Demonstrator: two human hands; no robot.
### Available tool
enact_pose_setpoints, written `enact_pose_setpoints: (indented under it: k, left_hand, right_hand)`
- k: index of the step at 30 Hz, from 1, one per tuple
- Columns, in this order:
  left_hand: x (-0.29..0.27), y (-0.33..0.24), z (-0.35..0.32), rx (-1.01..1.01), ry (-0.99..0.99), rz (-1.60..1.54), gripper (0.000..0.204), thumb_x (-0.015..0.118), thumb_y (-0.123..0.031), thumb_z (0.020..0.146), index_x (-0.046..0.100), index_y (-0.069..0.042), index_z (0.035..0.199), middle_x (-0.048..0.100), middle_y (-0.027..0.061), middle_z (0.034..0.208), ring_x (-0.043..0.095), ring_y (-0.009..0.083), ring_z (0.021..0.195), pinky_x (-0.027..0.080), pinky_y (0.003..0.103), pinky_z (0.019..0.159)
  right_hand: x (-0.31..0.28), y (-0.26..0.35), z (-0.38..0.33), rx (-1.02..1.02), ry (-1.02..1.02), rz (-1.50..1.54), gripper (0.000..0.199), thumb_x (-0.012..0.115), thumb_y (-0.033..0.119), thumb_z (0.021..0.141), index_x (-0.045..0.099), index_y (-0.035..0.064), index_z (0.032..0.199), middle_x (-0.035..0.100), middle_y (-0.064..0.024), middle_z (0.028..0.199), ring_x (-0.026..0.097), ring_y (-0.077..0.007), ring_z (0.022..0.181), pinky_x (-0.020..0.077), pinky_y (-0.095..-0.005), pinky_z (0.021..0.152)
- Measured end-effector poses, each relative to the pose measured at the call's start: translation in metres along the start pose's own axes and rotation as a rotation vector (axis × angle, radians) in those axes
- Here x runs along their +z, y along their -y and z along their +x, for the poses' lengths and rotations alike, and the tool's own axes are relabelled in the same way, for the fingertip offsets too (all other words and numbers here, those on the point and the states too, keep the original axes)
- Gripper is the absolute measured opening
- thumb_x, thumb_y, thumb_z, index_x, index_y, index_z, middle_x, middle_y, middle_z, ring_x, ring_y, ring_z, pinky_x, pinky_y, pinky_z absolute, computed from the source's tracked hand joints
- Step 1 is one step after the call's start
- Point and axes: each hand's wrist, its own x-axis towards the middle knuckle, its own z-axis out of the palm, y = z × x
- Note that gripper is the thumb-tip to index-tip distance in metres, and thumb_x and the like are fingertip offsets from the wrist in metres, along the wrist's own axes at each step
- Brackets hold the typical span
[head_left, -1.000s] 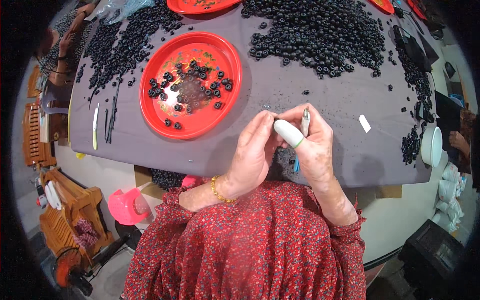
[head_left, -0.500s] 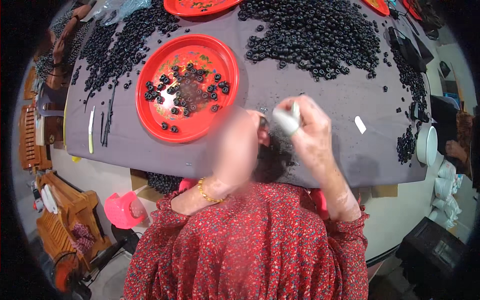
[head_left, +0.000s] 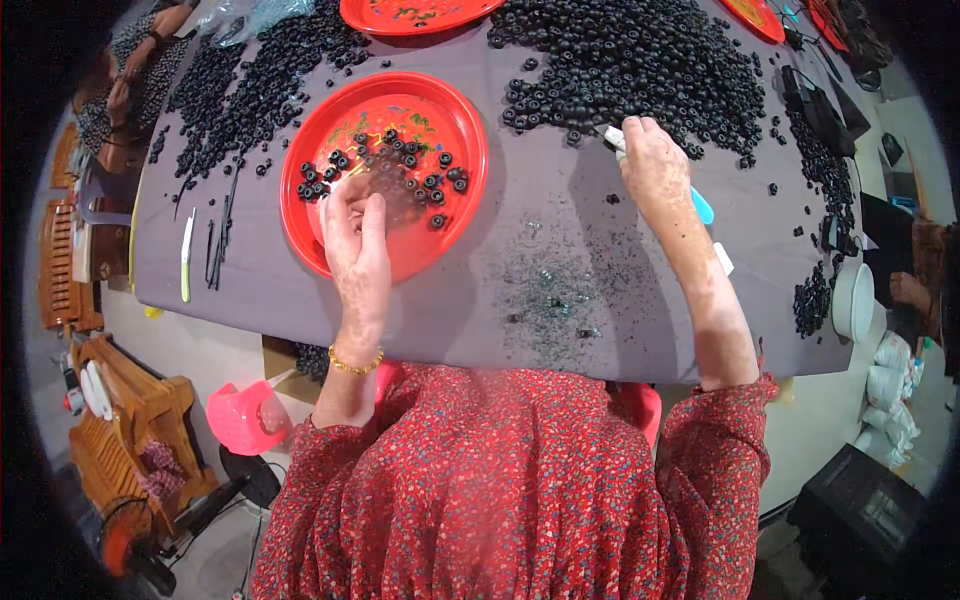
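While I look down through the head camera, I see the left hand (head_left: 355, 245) over the near part of a round red tray (head_left: 432, 248), its fingers curled inward; I cannot tell whether they grasp anything. Small round black pieces (head_left: 432, 182) with ringed openings lie in that tray, mostly beyond and to the right of the fingers. I see the right hand (head_left: 655, 170) closed around a blue-handled tool (head_left: 703, 206), whose blue end shows past the heel of the palm, while a white cover (head_left: 614, 140) shows at the thumb. That hand is at the near edge of a large black heap (head_left: 640, 70) of similar pieces, though I cannot make out whether the fingers touch one. Between the forearms, I see fine dark crumbs (head_left: 555, 290) scattered over the grey tablecloth (head_left: 440, 325). Left of the tray I find a pale-handled knife (head_left: 187, 260) beside thin black sticks (head_left: 218, 245), and a white flat piece (head_left: 723, 258) lies just beside the right forearm. A gold bracelet (head_left: 355, 367) circles the left wrist.
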Motion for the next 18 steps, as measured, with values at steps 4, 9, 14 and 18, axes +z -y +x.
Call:
enact_pose_setpoints:
  k: [4,9,14,18]
  left_hand:
    - [0.013,-0.020,-0.015,-0.158,0.124,-0.310,0.017,0.045,-0.012,0.094,0.054,-0.002,0.103,0.057,0.0045,0.097,0.051,0.0102,0.090,0.042,0.025,0.081]
    - [0.047,-0.048,-0.038,-0.430,0.465,-0.713,0.019,0.043,-0.017,0.094,0.054,-0.002,0.096,0.056,0.0026,0.086,0.053,0.0103,0.082,0.043,0.024,0.075]
    - [0.065,-0.068,-0.051,-0.692,0.681,-1.134,0.028,0.037,-0.026,0.097,0.052,-0.003,0.101,0.055,0.0040,0.084,0.052,0.0129,0.075,0.044,0.027,0.067]
    - [0.066,-0.070,-0.057,-0.695,0.680,-1.228,0.029,0.037,-0.027,0.097,0.052,-0.003,0.104,0.054,0.0033,0.085,0.051,0.0118,0.073,0.044,0.027,0.065]
  right_hand:
    - [-0.025,0.020,-0.014,0.216,-0.006,0.422,0.020,0.059,0.016,0.080,0.057,0.0035,0.096,0.059,-0.0167,0.085,0.060,-0.0317,0.075,0.0466,-0.0401,0.066]
    - [-0.063,0.076,-0.051,0.451,-0.026,1.282,0.017,0.060,0.009,0.082,0.059,0.0031,0.098,0.054,0.0028,0.076,0.045,-0.0037,0.059,0.0333,-0.0185,0.048]
    - [-0.077,0.101,-0.078,0.463,-0.071,1.773,0.021,0.058,0.002,0.081,0.057,-0.0001,0.102,0.053,0.0017,0.074,0.045,-0.0018,0.055,0.0327,-0.0152,0.046]
    - [-0.067,0.098,-0.093,0.393,0.007,1.838,0.026,0.060,-0.001,0.082,0.055,-0.0012,0.107,0.056,-0.0024,0.078,0.056,-0.0088,0.064,0.0489,-0.0218,0.057]
